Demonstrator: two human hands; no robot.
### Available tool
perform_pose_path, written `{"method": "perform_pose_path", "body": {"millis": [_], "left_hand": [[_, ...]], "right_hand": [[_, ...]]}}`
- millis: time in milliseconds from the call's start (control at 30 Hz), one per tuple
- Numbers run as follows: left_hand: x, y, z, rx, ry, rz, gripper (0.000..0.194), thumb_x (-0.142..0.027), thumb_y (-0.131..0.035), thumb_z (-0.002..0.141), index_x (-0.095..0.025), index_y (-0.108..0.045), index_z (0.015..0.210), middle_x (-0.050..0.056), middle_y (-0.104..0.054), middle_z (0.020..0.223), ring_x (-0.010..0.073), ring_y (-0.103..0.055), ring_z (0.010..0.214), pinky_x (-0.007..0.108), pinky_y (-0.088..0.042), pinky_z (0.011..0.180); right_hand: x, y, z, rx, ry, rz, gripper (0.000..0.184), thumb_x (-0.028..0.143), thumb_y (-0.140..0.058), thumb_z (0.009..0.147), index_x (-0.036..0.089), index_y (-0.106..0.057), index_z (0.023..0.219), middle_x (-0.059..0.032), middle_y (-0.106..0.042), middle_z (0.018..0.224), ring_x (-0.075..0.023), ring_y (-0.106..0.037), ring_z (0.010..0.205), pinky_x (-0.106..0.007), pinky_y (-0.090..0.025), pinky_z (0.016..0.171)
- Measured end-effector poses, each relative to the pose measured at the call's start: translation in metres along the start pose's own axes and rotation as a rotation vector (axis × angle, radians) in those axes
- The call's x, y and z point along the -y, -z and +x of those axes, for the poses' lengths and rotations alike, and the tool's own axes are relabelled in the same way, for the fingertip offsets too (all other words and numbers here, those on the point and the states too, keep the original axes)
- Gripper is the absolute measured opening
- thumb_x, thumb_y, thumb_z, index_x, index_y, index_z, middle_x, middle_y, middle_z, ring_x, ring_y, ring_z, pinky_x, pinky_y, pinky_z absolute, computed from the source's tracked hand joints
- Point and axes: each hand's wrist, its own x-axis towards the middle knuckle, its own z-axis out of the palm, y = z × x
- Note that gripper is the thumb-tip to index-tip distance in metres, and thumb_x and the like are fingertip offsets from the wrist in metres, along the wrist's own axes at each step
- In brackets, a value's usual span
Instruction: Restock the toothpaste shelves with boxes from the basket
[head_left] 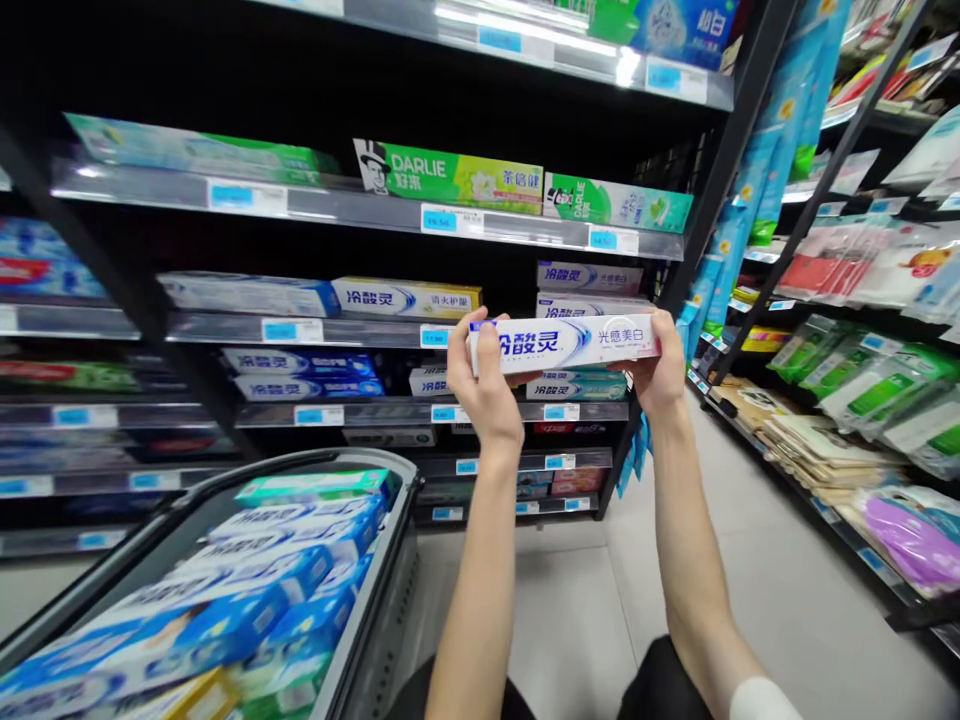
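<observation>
Between my two hands is a white toothpaste box (570, 342) with blue lettering, held level in front of the shelves. My left hand (484, 385) grips its left end, thumb across the front face. At the right end my right hand (660, 360) is closed around the box; some of its fingers are hidden behind it. Behind the held box, similar white toothpaste boxes (589, 277) are stacked on the shelf. A white and yellow toothpaste box (409, 298) lies on the same shelf, left of my left hand.
A grey basket (409, 480) full of toothpaste boxes stands low on the left. Green DARLIE boxes (457, 178) line the shelf above. Across the tiled floor (555, 600), a second rack (795, 480) on the right carries bagged goods. My knees show at the bottom edge.
</observation>
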Motion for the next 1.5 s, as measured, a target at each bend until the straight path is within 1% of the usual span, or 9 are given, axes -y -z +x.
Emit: {"method": "perform_pose_path", "body": {"millis": [100, 233, 333, 533, 667, 800, 1067, 1233, 1500], "left_hand": [[0.005, 0.004, -0.004, -0.026, 0.030, 0.005, 0.048, -0.064, -0.064, 0.093, -0.024, -0.065, 0.119, 0.008, -0.072, 0.115, 0.0252, -0.072, 0.106, 0.030, -0.063, 0.079], [0.005, 0.015, 0.005, 0.008, 0.120, -0.054, 0.055, -0.071, -0.059, 0.093, -0.021, -0.066, 0.115, 0.010, -0.072, 0.114, 0.0258, -0.072, 0.104, 0.032, -0.063, 0.080], [0.001, 0.016, 0.008, -0.018, 0.122, -0.100, 0.054, -0.070, -0.057, 0.094, -0.021, -0.066, 0.113, 0.010, -0.073, 0.114, 0.0250, -0.072, 0.104, 0.030, -0.062, 0.077], [-0.005, 0.013, 0.005, 0.030, 0.104, -0.181, 0.045, -0.065, -0.054, 0.097, -0.022, -0.065, 0.106, 0.007, -0.075, 0.113, 0.0252, -0.071, 0.110, 0.029, -0.061, 0.080], [-0.002, 0.020, 0.012, 0.017, 0.143, -0.198, 0.045, -0.067, -0.055, 0.094, -0.024, -0.065, 0.104, 0.006, -0.075, 0.117, 0.0265, -0.070, 0.115, 0.033, -0.061, 0.088], [0.004, 0.028, 0.022, -0.067, 0.209, -0.201, 0.048, -0.065, -0.056, 0.094, -0.021, -0.067, 0.106, 0.008, -0.075, 0.117, 0.0247, -0.072, 0.110, 0.029, -0.060, 0.081], [0.003, 0.027, 0.022, -0.135, 0.229, -0.220, 0.046, -0.060, -0.056, 0.093, -0.018, -0.069, 0.108, 0.009, -0.077, 0.110, 0.0219, -0.073, 0.097, 0.023, -0.055, 0.068], [0.003, 0.028, 0.021, -0.124, 0.198, -0.196, 0.040, -0.056, -0.057, 0.092, -0.020, -0.069, 0.102, 0.008, -0.077, 0.106, 0.0214, -0.073, 0.094, 0.021, -0.050, 0.058], [0.008, 0.032, 0.025, -0.088, 0.176, -0.165, 0.039, -0.057, -0.057, 0.091, -0.021, -0.067, 0.103, 0.008, -0.076, 0.108, 0.0220, -0.073, 0.095, 0.022, -0.050, 0.057]], "right_hand": [[0.010, 0.013, 0.000, 0.155, 0.000, -0.114, 0.031, 0.051, -0.064, 0.082, 0.026, -0.061, 0.099, 0.0010, -0.064, 0.083, -0.0165, -0.069, 0.078, -0.027, -0.061, 0.062], [0.015, 0.020, -0.003, 0.248, 0.001, -0.204, 0.034, 0.053, -0.066, 0.081, 0.024, -0.062, 0.099, 0.0014, -0.063, 0.082, -0.0168, -0.067, 0.075, -0.027, -0.059, 0.059], [0.013, 0.014, -0.005, 0.218, 0.070, -0.192, 0.033, 0.054, -0.062, 0.083, 0.024, -0.062, 0.097, 0.0010, -0.062, 0.080, -0.0186, -0.068, 0.080, -0.030, -0.060, 0.066], [0.008, -0.002, -0.011, -0.010, 0.292, -0.282, 0.036, 0.058, -0.050, 0.089, 0.025, -0.064, 0.087, -0.0024, -0.064, 0.090, -0.0213, -0.067, 0.095, -0.034, -0.058, 0.083], [0.005, -0.012, -0.016, -0.001, 0.378, -0.247, 0.034, 0.056, -0.047, 0.092, 0.026, -0.061, 0.087, -0.0046, -0.068, 0.099, -0.0259, -0.066, 0.111, -0.043, -0.055, 0.096], [0.001, -0.020, -0.020, 0.030, 0.489, -0.291, 0.027, 0.049, -0.050, 0.092, 0.026, -0.062, 0.086, -0.0047, -0.071, 0.109, -0.0272, -0.065, 0.119, -0.048, -0.050, 0.105], [-0.019, -0.026, -0.014, -0.153, 0.552, -0.245, 0.038, 0.049, -0.047, 0.099, 0.024, -0.068, 0.079, -0.0029, -0.072, 0.083, -0.0212, -0.067, 0.081, -0.039, -0.054, 0.082], [-0.022, -0.025, -0.010, -0.136, 0.541, -0.223, 0.039, 0.050, -0.049, 0.099, 0.024, -0.068, 0.077, -0.0022, -0.069, 0.079, -0.0206, -0.066, 0.076, -0.037, -0.053, 0.075], [-0.024, -0.025, -0.009, -0.156, 0.528, -0.249, 0.040, 0.050, -0.049, 0.098, 0.024, -0.069, 0.077, -0.0023, -0.070, 0.081, -0.0201, -0.065, 0.076, -0.037, -0.054, 0.075]]}}
